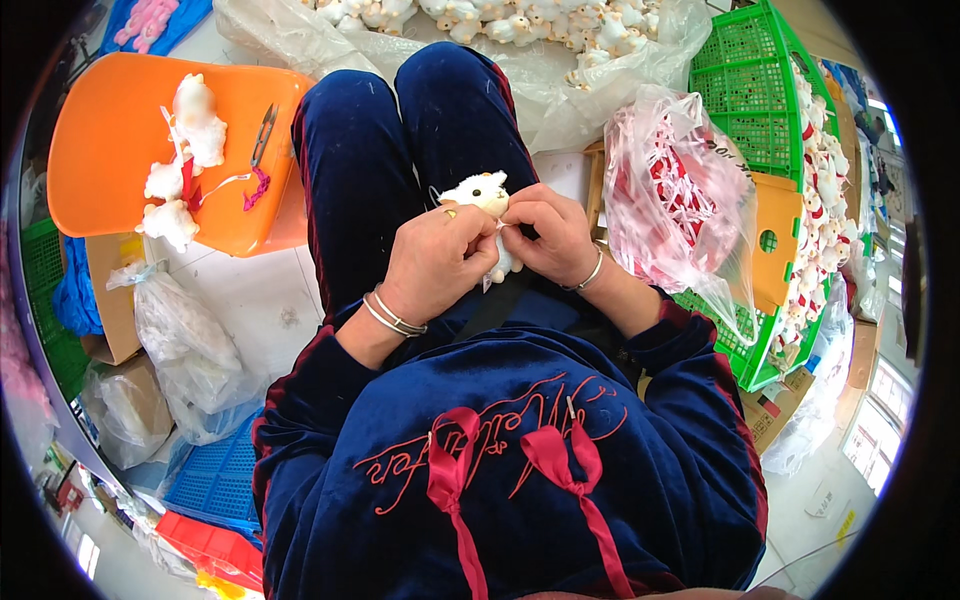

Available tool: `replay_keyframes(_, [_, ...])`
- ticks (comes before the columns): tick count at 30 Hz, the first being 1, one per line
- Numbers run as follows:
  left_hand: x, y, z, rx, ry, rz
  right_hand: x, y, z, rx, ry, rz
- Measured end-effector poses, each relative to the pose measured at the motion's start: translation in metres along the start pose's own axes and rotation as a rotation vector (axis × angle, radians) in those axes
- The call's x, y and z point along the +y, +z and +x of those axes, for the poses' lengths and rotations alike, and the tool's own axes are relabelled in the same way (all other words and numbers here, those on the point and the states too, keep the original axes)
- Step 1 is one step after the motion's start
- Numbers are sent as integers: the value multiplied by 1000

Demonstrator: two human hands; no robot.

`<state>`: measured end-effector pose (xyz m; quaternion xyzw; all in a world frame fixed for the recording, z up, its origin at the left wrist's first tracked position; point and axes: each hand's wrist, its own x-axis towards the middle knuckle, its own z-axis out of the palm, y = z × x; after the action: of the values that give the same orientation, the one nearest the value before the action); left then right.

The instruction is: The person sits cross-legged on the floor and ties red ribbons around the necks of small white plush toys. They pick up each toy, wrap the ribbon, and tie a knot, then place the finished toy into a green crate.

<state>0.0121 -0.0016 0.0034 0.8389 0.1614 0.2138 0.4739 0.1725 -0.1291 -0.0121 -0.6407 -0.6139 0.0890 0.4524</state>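
Observation:
A small white plush animal (478, 190) with dark eyes sits over my lap, its head showing above my fingers. My left hand (437, 258) is closed at its neck, thumb and forefinger pinched together. From the other side my right hand (553, 235) pinches at the same spot, the fingertips of both hands nearly meeting. Part of the toy's lower body shows between my hands. Whether a thin tie lies in my fingertips is too small to make out.
To the left, an orange seat (110, 150) bears several white plush toys (200, 125), snips (264, 135) and a magenta cord (257, 188). At right are a clear bag of red and white ribbons (680, 190) and a green crate (745, 100). More toys (540, 25) lie ahead on plastic sheeting.

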Motion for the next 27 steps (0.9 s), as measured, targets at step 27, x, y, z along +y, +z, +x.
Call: replay_keyframes(27, [-17, -43, 31, -399, 226, 113, 10, -7, 6, -105, -106, 56])
